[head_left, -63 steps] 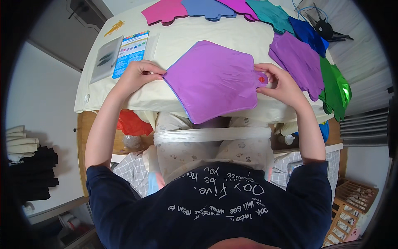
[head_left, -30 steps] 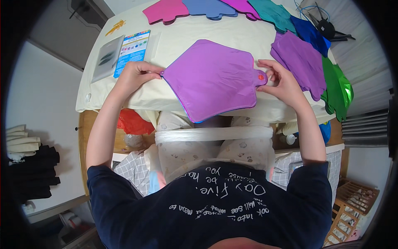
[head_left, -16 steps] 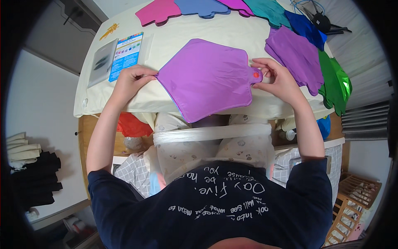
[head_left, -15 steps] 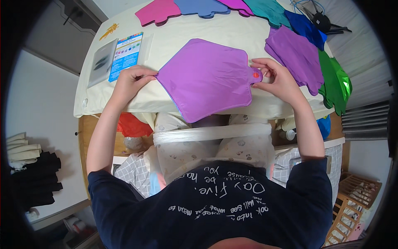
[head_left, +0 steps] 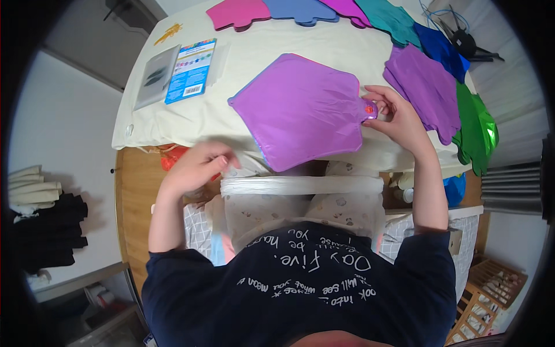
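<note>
Down and toward the body has come the left hand (head_left: 199, 166), off the corner it was pinching half a second ago; it is blurred, thumb and fingers loosely parted, with nothing visible between them. Only the right hand (head_left: 369, 106) is clamped on the work, thumb and fingers about the tab at the right end of the purple foil piece (head_left: 300, 113), which lies flat across the front edge of the cream-covered table (head_left: 248, 43). Pink and blue show along its rim (more layers beneath, I would judge, though their number cannot be told). Pink (head_left: 238, 14), slate-blue (head_left: 302, 10), teal (head_left: 390, 22), dark-blue (head_left: 442, 52), purple (head_left: 425, 92) and green (head_left: 477, 130) piles already sit in an arc, apparently sorted by colour; the held piece remains apart from them, its layers not separated.
</note>
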`<state>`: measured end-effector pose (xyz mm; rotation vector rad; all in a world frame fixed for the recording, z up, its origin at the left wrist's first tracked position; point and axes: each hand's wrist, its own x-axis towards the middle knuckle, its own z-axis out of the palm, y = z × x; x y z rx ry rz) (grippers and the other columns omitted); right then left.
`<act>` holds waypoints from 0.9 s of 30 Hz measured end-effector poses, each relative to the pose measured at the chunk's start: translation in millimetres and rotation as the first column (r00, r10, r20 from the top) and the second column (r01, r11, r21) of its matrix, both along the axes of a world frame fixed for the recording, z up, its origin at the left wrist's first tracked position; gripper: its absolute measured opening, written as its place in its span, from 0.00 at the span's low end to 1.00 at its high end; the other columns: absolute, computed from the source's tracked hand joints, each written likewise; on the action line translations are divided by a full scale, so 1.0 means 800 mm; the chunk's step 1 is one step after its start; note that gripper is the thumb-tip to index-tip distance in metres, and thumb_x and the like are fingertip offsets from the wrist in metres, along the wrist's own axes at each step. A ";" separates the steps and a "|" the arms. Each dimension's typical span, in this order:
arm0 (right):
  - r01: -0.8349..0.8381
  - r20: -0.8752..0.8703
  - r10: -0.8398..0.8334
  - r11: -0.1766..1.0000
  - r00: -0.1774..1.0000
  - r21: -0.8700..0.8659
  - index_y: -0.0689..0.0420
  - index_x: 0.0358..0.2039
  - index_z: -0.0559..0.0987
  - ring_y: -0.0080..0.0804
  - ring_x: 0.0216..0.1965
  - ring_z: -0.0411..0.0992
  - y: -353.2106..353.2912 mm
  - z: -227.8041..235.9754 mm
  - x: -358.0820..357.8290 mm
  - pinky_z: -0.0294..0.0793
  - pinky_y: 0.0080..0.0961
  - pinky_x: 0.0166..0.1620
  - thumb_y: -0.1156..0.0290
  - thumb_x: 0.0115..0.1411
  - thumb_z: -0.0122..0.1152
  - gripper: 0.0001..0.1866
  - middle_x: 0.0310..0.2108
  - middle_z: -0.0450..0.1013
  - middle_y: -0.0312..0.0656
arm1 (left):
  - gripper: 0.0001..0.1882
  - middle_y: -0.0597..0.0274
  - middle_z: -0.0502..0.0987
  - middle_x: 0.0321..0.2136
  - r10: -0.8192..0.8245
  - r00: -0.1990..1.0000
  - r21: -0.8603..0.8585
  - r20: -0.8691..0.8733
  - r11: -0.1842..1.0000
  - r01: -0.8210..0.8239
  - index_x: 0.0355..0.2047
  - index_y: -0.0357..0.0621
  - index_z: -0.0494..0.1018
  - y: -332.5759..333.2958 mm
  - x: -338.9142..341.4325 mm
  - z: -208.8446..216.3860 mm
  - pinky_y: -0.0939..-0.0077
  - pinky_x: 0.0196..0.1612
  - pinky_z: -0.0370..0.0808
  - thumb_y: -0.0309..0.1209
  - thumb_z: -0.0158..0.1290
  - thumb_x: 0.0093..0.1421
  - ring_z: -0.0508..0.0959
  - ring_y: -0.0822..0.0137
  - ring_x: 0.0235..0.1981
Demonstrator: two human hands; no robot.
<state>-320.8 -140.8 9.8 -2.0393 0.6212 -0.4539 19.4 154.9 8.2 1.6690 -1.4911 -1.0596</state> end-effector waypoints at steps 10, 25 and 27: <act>0.052 0.007 -0.051 0.996 0.999 -0.079 0.57 0.63 0.71 0.19 0.44 0.69 0.006 -0.004 0.003 0.67 0.17 0.49 0.78 0.50 0.76 0.39 0.51 0.78 0.36 | 0.32 0.45 0.78 0.52 0.239 -0.034 0.238 -0.971 0.971 0.031 0.64 0.34 0.60 -0.054 -0.083 -0.109 0.61 0.42 0.85 0.50 0.40 0.74 0.82 0.52 0.48; 0.078 -0.071 -0.084 0.994 0.994 -0.082 0.57 0.62 0.70 0.29 0.41 0.70 0.063 0.028 -0.022 0.71 0.25 0.48 0.77 0.45 0.78 0.41 0.49 0.74 0.39 | 0.23 0.42 0.82 0.33 0.421 0.375 0.469 -0.826 0.882 0.041 0.50 0.28 0.70 -0.069 -0.084 -0.048 0.69 0.21 0.84 0.41 0.47 0.71 0.85 0.56 0.24; 0.118 -0.074 -0.124 0.990 0.990 -0.077 0.57 0.60 0.70 0.31 0.40 0.70 0.081 0.025 -0.038 0.72 0.26 0.47 0.77 0.45 0.78 0.40 0.47 0.73 0.39 | 0.23 0.41 0.82 0.33 0.433 0.358 0.490 -0.827 0.868 0.082 0.51 0.28 0.70 -0.058 -0.080 -0.057 0.67 0.22 0.84 0.41 0.47 0.71 0.85 0.55 0.25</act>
